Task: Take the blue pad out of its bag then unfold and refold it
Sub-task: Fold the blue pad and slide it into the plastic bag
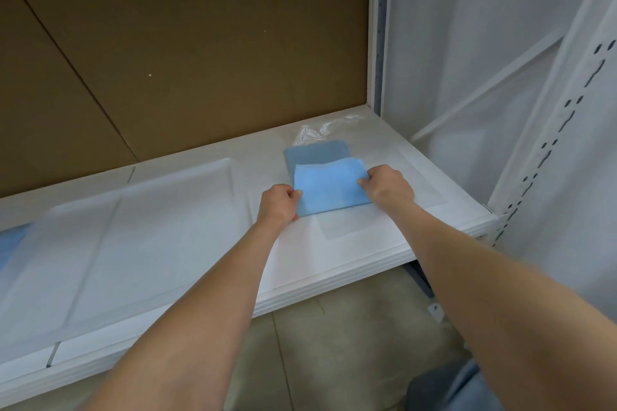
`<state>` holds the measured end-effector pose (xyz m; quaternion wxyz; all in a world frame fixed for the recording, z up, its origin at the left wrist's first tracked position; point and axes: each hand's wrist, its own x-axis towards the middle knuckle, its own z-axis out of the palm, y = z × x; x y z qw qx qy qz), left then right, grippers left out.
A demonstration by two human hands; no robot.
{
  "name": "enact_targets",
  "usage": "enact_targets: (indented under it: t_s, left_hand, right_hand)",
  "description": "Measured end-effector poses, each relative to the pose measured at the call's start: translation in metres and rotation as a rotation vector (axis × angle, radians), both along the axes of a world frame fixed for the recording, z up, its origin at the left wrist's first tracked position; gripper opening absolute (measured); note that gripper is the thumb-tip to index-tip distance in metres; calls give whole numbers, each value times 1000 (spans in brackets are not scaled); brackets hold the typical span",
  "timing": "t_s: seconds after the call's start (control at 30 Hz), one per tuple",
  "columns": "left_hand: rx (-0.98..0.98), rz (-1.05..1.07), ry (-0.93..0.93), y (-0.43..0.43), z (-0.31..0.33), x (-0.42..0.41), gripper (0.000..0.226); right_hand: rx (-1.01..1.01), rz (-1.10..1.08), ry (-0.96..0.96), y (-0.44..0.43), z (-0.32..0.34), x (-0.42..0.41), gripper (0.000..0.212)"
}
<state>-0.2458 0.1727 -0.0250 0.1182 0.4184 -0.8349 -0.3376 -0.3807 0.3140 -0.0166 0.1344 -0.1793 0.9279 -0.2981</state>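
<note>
Head camera looks forward and down, close over a white shelf (334,243).

Bare forearms (200,294), blue denim clothing (467,387)

We take this for a storeroom or warehouse bay, not a home. Our landmark is the white shelf board (350,243). At its right end rises a white steel upright (547,157) punched with rows of keyhole slots, a diagonal brace (484,90) crosses beyond that end, a plain brown backing board (200,43) stands behind it, and a bare grey floor (334,344) lies below its front edge.
</note>
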Motion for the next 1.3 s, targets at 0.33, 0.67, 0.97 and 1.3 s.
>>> enact_targets:
  t_s: [0.33, 0.67, 0.97, 1.3]
  left_hand:
    - [-323, -9, -282, 7, -4, 0, 35]
    - [-407, -569, -479, 10, -20, -15, 66]
    - [-603, -551, -396, 6, -16, 3, 65]
    - [-721, -376, -127, 19, 1, -1, 22]
  right_hand:
    - [159, -32, 143, -13, -9, 6, 34]
    - [313, 529, 278, -21, -25, 6, 52]
    - [408, 466, 194, -14, -22, 2, 65]
    - [177, 510, 245, 5, -7, 2, 67]
